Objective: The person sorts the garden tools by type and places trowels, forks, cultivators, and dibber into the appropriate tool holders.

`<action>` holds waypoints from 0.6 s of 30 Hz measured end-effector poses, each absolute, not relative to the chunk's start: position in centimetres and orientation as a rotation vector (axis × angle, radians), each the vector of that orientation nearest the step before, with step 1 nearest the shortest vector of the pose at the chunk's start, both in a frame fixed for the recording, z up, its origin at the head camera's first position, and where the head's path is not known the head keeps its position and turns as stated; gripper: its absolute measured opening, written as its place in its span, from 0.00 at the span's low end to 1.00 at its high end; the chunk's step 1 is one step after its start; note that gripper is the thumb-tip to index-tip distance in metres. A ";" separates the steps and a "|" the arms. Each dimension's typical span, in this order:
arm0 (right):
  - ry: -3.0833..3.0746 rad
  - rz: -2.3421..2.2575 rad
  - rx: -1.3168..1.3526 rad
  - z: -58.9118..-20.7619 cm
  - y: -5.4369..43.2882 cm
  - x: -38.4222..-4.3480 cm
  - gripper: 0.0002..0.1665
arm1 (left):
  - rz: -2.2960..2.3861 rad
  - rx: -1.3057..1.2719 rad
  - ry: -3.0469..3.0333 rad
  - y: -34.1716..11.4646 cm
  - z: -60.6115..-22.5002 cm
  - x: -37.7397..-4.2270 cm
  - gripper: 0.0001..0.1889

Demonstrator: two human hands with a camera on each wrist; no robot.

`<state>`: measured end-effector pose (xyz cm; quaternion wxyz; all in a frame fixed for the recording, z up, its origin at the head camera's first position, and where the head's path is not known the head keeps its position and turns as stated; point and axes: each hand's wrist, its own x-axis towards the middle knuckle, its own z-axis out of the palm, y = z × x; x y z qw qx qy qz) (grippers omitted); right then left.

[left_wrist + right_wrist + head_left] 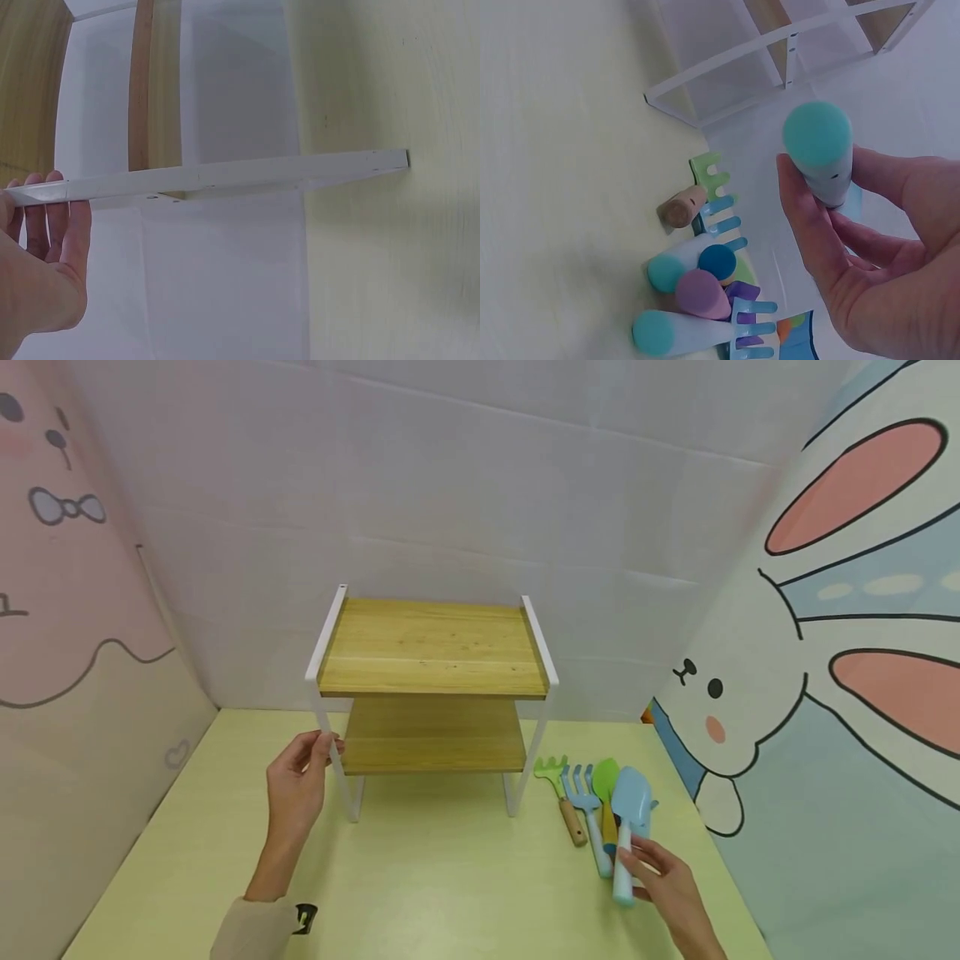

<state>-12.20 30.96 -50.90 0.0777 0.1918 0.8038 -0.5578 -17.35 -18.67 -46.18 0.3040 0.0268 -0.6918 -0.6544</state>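
A small two-tier shelf [435,647] with wooden boards and a white metal frame stands on the table. My left hand [296,789] grips its left front upright [120,184], fingers behind the bar. My right hand [667,885] holds a light-blue hand trowel [632,795] by its white handle, thumb and fingers about it, blade pointing away. In the right wrist view the handle's teal end [817,133] faces the camera. Beside and below it lie a green rake with a wooden handle [573,823], a blue hand fork [595,839] and a green shovel [605,774].
In the right wrist view, another blue fork [682,334] and a pink-purple handle end [702,294] lie in the tool group. A white sheet [450,485] hangs behind the table [420,877]. Cartoon-printed walls [862,718] close off both sides.
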 end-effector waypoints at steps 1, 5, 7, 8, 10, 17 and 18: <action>2.412 -1.662 0.569 -50.7 30.8 -12.1 0.43 | -1.735 0.066 -1.829 -18.6 -46.2 -17.4 0.12; 2.433 -1.655 0.522 -49.9 29.9 -11.8 0.44 | -1.740 0.046 -1.816 -18.6 -46.2 -17.4 0.12; 2.427 -1.685 0.500 -49.5 29.4 -11.6 0.42 | -1.745 0.042 -1.812 -18.6 -46.1 -17.4 0.12; 2.422 -1.705 0.493 -49.2 29.2 -11.5 0.41 | -1.745 0.040 -1.813 -18.6 -46.1 -17.4 0.12; 2.404 -1.753 0.472 -48.7 28.6 -11.2 0.38 | -1.742 0.041 -1.821 -18.6 -46.1 -17.4 0.12; 2.361 -1.871 0.384 -47.2 26.6 -10.4 0.33 | -1.742 0.037 -1.829 -18.6 -46.1 -17.2 0.12; 2.356 -1.881 0.373 -47.0 26.3 -10.3 0.32 | -1.746 0.036 -1.827 -18.6 -46.1 -17.2 0.12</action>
